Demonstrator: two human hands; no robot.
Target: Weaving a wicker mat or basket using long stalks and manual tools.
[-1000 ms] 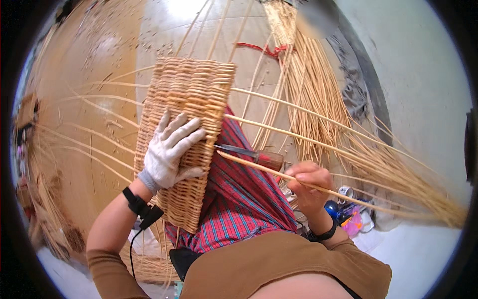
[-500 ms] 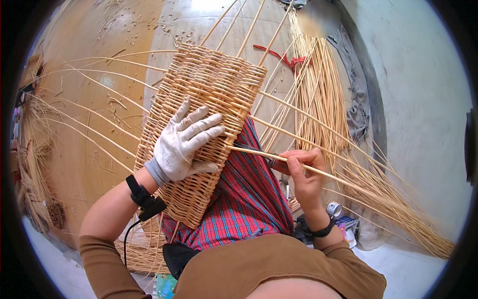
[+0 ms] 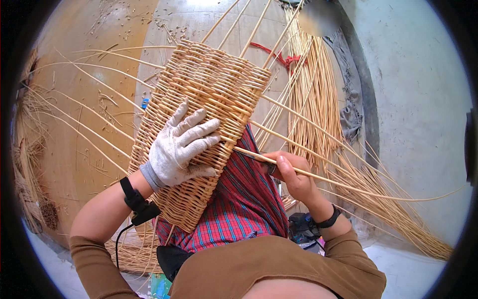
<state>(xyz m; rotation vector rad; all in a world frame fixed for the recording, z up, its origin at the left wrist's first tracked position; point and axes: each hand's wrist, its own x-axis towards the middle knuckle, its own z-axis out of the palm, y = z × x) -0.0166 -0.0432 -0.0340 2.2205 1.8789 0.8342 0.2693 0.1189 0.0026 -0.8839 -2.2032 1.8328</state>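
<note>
A woven wicker panel (image 3: 199, 94) lies tilted across my lap, with long pale rods sticking out from its edges. My left hand (image 3: 184, 142), in a white glove, rests flat on the weave with the fingers spread. At the panel's right edge my bare right hand (image 3: 294, 174) is closed around a wicker rod (image 3: 338, 184) that juts out to the right. A dark tool (image 3: 270, 168) shows at the same fingers, partly under the rod. Its kind is hard to make out, as the hand hides most of it.
A large bundle of loose rods (image 3: 313, 94) tied with a red strip (image 3: 289, 61) lies on the right. More fibres (image 3: 32, 149) are heaped at the far left. Wood scraps are scattered over the floor (image 3: 94, 89). Red plaid cloth (image 3: 249, 199) covers my lap.
My right hand has slid left along the rod, closer to the panel's edge, and its fingers have closed more. The left hand stays flat on the weave.
</note>
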